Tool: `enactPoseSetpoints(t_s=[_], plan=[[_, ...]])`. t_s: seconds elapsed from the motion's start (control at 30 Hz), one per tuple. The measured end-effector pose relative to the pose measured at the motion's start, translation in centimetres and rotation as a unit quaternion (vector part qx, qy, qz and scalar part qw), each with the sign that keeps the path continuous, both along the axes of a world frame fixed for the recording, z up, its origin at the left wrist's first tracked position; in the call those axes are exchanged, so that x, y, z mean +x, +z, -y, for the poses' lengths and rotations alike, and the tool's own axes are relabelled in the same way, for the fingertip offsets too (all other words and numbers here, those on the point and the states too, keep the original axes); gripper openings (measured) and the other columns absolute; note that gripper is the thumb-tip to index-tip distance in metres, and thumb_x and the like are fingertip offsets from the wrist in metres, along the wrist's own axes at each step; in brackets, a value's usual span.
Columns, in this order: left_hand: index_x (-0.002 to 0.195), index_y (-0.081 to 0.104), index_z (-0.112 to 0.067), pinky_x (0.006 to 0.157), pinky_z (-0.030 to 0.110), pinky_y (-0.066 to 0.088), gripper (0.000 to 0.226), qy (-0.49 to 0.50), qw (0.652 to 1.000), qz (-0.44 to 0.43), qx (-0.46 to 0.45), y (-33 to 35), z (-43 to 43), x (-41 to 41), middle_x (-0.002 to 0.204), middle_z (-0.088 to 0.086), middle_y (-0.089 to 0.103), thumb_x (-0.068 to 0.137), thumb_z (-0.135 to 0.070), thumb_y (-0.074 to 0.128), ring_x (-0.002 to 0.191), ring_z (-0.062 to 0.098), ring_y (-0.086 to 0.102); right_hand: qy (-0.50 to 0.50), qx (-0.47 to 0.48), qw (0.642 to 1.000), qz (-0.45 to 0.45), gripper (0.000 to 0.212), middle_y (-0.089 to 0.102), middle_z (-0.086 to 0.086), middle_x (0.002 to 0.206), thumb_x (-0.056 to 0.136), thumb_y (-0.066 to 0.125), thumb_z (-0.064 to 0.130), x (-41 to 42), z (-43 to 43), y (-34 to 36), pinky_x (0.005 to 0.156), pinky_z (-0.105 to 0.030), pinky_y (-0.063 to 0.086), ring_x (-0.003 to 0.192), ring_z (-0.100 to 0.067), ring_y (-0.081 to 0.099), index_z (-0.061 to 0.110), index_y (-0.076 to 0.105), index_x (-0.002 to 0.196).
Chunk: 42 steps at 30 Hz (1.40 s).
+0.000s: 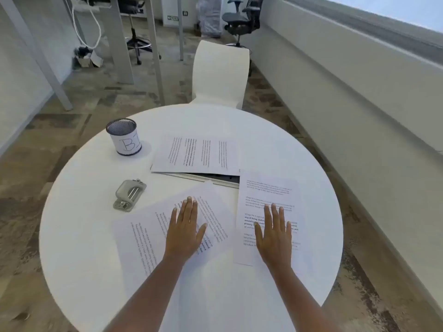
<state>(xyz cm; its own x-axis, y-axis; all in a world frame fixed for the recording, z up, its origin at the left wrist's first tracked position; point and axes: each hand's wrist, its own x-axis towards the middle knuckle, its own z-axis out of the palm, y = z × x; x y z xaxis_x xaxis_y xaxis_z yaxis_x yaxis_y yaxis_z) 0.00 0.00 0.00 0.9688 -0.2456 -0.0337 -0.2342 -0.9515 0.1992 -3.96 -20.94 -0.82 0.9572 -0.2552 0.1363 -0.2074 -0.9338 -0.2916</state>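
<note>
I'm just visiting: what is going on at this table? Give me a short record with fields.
surface: round white table
left hand: flat on the tilted printed sheet
right hand: flat on the straight printed sheet
further back: third printed sheet
beside the sheets: hole punch, mesh cup with handwritten label
beyond table: white chair

Support: round white table [79,236].
Far-left edge: mesh pen cup [124,137], upright, with a paper label.
Left side: hole punch [129,195], near the cup, apart from the paper.
Centre, far: printed stack [196,154].
Centre, near: tilted sheet [143,240].
Right side: straight sheet [268,188], just beside the tilted sheet, far corner overlapping the stack.
</note>
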Motion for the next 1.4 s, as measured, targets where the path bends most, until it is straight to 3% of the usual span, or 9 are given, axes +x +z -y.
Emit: enactPoseSetpoints(t_s=[0.3, 0.5, 0.57, 0.73, 1.1, 1.13, 1.2, 1.27, 1.4], plan=[[0.124, 0.055, 0.005, 0.094, 0.054, 0.046, 0.093, 0.029, 0.999, -0.026, 0.006, -2.9, -0.1, -0.6, 0.131, 0.021, 0.057, 0.091, -0.049, -0.013, 0.119, 0.035, 0.056, -0.017, 0.005, 0.999, -0.048, 0.067, 0.044, -0.018, 0.141, 0.085, 0.018, 0.043, -1.3, 0.0, -3.6, 0.104, -0.055, 0.034, 0.134, -0.037, 0.036, 0.006, 0.043, 0.135], [0.147, 0.008, -0.005, 0.118, 0.047, 0.012, 0.118, 0.038, 0.997, -0.063, 0.005, -5.3, 0.3, -0.3, 0.158, 0.013, 0.006, 0.057, -0.060, -0.044, 0.146, 0.027, 0.008, -0.026, 0.025, 0.998, -0.054, 0.059, 0.047, -0.017, 0.140, 0.088, 0.026, 0.039, -1.6, 0.1, -4.4, 0.106, -0.055, 0.032, 0.131, -0.037, 0.041, 0.007, 0.047, 0.132], [0.148, 0.006, -0.006, 0.118, 0.047, 0.010, 0.118, 0.047, 0.996, -0.073, 0.000, -5.2, 0.5, -0.3, 0.158, 0.012, 0.003, 0.056, -0.060, -0.044, 0.147, 0.027, 0.005, -0.024, 0.039, 0.997, -0.059, 0.049, 0.040, -0.014, 0.146, 0.093, 0.040, 0.032, -1.6, 0.4, -4.8, 0.111, -0.052, 0.025, 0.137, -0.033, 0.033, 0.010, 0.042, 0.136], [0.128, 0.051, 0.006, 0.095, 0.059, 0.043, 0.095, 0.057, 0.997, -0.055, -0.010, -3.7, 1.1, -0.7, 0.136, 0.024, 0.050, 0.089, -0.051, -0.014, 0.122, 0.039, 0.052, -0.015, 0.061, 0.996, -0.069, 0.050, 0.028, -0.010, 0.152, 0.094, 0.045, 0.028, -1.6, 0.7, -5.3, 0.115, -0.048, 0.013, 0.142, -0.027, 0.021, 0.014, 0.033, 0.141], [0.117, 0.062, 0.003, 0.082, 0.053, 0.053, 0.084, 0.035, 0.996, -0.064, 0.050, -3.4, 1.1, -0.8, 0.123, 0.021, 0.063, 0.096, -0.041, -0.007, 0.110, 0.032, 0.064, -0.003, 0.072, 0.994, -0.076, 0.051, 0.018, -0.004, 0.156, 0.096, 0.038, 0.031, -1.9, 0.9, -5.5, 0.117, -0.043, 0.004, 0.145, -0.022, 0.010, 0.018, 0.026, 0.143], [0.124, 0.056, 0.002, 0.089, 0.052, 0.050, 0.079, 0.041, 0.995, -0.067, 0.053, -3.4, 1.2, -0.8, 0.130, 0.022, 0.057, 0.097, -0.041, -0.005, 0.117, 0.032, 0.059, -0.001, 0.073, 0.994, -0.077, 0.051, 0.018, -0.004, 0.156, 0.096, 0.038, 0.031, -2.0, 1.0, -5.5, 0.117, -0.043, 0.004, 0.145, -0.022, 0.010, 0.018, 0.026, 0.143], [0.145, 0.020, -0.002, 0.112, 0.051, 0.027, 0.064, 0.042, 0.994, -0.073, 0.062, -4.3, 1.1, -0.4, 0.154, 0.020, 0.021, 0.098, -0.043, 0.008, 0.142, 0.030, 0.026, 0.004, 0.072, 0.994, -0.080, 0.051, 0.019, -0.004, 0.155, 0.096, 0.038, 0.031, -2.1, 1.1, -5.5, 0.118, -0.043, 0.004, 0.145, -0.021, 0.010, 0.018, 0.026, 0.143], [0.147, -0.007, -0.008, 0.118, 0.048, 0.004, 0.065, 0.044, 0.990, -0.120, 0.057, -5.1, 0.9, 0.0, 0.159, 0.012, -0.008, 0.099, -0.044, 0.016, 0.147, 0.025, -0.003, 0.007, 0.075, 0.994, -0.081, 0.051, 0.020, -0.004, 0.155, 0.096, 0.039, 0.030, -2.1, 1.3, -5.4, 0.118, -0.043, 0.004, 0.145, -0.021, 0.010, 0.018, 0.026, 0.143], [0.146, -0.012, -0.008, 0.118, 0.050, 0.000, 0.068, 0.031, 0.987, -0.146, 0.066, -4.9, 1.0, 0.4, 0.158, 0.011, -0.014, 0.099, -0.045, 0.019, 0.146, 0.025, -0.009, 0.012, 0.081, 0.993, -0.087, 0.050, 0.020, -0.005, 0.155, 0.096, 0.039, 0.030, -1.9, 1.4, -4.9, 0.118, -0.043, 0.004, 0.145, -0.022, 0.010, 0.017, 0.027, 0.143]])
